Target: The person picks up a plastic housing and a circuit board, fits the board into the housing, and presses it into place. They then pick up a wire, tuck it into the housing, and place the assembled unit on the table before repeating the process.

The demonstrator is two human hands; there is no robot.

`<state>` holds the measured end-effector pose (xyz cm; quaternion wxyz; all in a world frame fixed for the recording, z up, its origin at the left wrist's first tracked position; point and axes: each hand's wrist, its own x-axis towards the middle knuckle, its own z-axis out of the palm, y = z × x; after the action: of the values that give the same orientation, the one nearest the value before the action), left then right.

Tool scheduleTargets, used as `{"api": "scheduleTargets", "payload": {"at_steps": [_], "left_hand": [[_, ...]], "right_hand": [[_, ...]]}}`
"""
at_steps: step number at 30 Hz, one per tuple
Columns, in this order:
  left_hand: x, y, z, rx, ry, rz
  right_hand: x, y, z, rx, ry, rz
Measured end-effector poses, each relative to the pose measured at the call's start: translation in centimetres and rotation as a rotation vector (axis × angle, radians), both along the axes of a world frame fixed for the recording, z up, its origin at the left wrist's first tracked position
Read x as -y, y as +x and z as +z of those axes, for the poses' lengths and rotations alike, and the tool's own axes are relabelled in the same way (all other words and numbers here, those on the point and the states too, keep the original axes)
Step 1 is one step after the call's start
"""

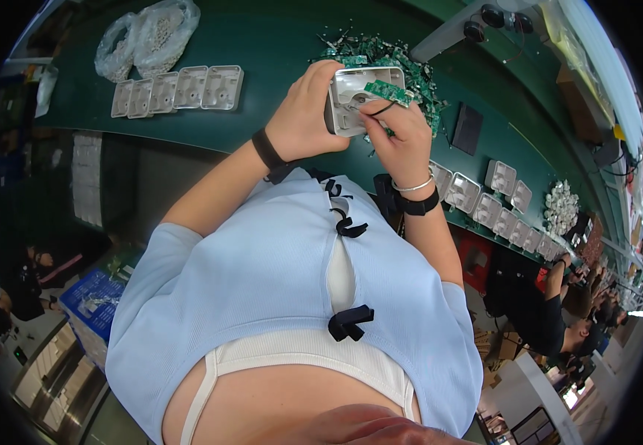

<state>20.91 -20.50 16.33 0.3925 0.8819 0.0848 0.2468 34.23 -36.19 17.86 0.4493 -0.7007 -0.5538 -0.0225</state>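
Observation:
My left hand (303,111) grips a light grey plastic housing (345,124) by its left side, tilted so its hollow inside faces me. At the housing's right side, my right hand (401,133) pinches a dark wire (385,110) between thumb and fingers. A small green circuit board (388,93) lies across the housing's opening, just above those fingertips. The far end of the wire is hidden by the hand. Behind the housing spreads a heap of green circuit boards (429,96) with wires.
A row of grey housings (162,93) stands at the left, by clear bags of small parts (162,37). More housings (488,210) line the table's right side, near a dark flat box (467,127) and a pile of silvery parts (561,208). Other people sit farther right.

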Motion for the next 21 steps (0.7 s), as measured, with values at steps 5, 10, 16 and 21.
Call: {"api": "scheduleTargets", "payload": {"at_steps": [5, 10, 16, 21], "left_hand": [[0.2, -0.1, 0.0, 0.003, -0.032, 0.019], [0.4, -0.2, -0.4, -0.003, -0.045, 0.019], [0.8, -0.2, -1.2, 0.023, -0.09, 0.025], [0.6, 0.0, -1.4, 0.033, -0.089, 0.041]], "right_hand": [[0.2, -0.5, 0.3, -0.018, -0.016, 0.031], [-0.3, -0.7, -0.5, -0.096, 0.03, -0.06], [-1.0, -0.9, -1.6, -0.121, 0.024, -0.067], [-1.1, -1.1, -1.6, -0.411, 0.027, -0.081]]}}
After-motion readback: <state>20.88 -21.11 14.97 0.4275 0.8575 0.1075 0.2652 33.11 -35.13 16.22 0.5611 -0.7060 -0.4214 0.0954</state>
